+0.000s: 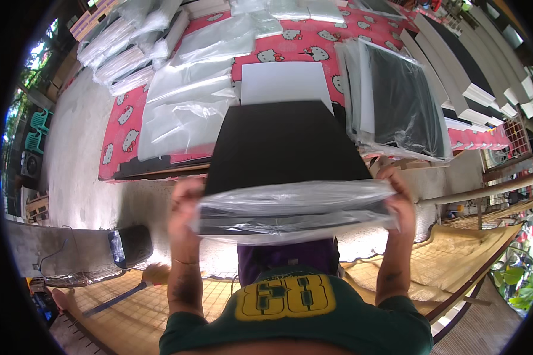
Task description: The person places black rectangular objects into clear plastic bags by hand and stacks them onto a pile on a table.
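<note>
A large black flat sheet [284, 142] lies in front of me, its far end over the table edge and its near end inside a clear plastic bag [296, 201]. The bag's film is bunched in folds across the sheet. My left hand [185, 204], slightly blurred, is closed on the left edge of the bag. On the opposite edge my right hand [398, 198] grips the bag, fingers curled around it. Just beyond the black sheet, a white sheet [284, 81] rests on the table. The fingertips under the bag are partly hidden.
Clear plastic bags [186, 127] lie flat at left on the pink patterned tablecloth [124, 133]. Bagged black sheets [400, 100] are piled at right. Plastic-wrapped bundles [121, 53] fill the far left; stacks of black and white boards [456, 59] stand far right. A pole [482, 188] juts in at right.
</note>
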A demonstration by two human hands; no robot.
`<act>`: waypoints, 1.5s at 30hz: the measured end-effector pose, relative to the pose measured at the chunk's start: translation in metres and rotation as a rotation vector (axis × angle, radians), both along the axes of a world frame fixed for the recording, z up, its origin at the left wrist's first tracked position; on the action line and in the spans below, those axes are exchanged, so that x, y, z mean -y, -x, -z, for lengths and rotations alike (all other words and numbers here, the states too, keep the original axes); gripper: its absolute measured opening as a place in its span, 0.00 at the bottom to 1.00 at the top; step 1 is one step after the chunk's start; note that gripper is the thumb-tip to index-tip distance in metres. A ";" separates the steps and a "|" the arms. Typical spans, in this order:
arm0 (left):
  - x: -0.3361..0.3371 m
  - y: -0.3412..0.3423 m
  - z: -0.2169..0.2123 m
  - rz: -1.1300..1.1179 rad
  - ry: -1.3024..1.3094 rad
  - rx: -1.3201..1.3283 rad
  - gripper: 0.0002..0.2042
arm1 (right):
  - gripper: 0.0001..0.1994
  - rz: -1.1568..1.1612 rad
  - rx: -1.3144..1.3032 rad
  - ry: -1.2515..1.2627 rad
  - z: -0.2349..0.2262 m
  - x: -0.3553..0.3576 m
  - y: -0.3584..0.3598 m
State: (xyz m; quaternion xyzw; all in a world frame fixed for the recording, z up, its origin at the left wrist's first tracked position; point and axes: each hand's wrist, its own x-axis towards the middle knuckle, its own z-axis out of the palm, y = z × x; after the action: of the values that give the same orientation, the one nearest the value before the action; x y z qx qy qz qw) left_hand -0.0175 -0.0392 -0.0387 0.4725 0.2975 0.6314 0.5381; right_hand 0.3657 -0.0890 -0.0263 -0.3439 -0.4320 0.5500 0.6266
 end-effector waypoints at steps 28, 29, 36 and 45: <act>-0.186 -0.087 -0.016 -0.266 -0.187 0.109 0.08 | 0.14 0.418 0.033 0.080 0.069 -0.147 0.020; -0.184 -0.097 -0.024 -0.302 -0.174 0.051 0.09 | 0.15 0.494 -0.001 0.018 0.066 -0.139 0.017; -0.162 -0.223 -0.040 -0.221 -0.110 -0.139 0.16 | 0.21 0.802 -0.455 -0.277 -0.010 -0.134 0.017; -0.072 -0.184 0.070 0.332 0.063 -0.432 0.10 | 0.19 1.232 -0.401 -0.201 0.020 -0.146 -0.071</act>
State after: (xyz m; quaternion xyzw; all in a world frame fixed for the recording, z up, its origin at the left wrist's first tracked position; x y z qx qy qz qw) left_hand 0.1668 0.0326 -0.1087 0.6215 0.3434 0.4095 0.5728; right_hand 0.4370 0.0566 -0.0461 -0.3590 -0.0799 0.1009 0.9244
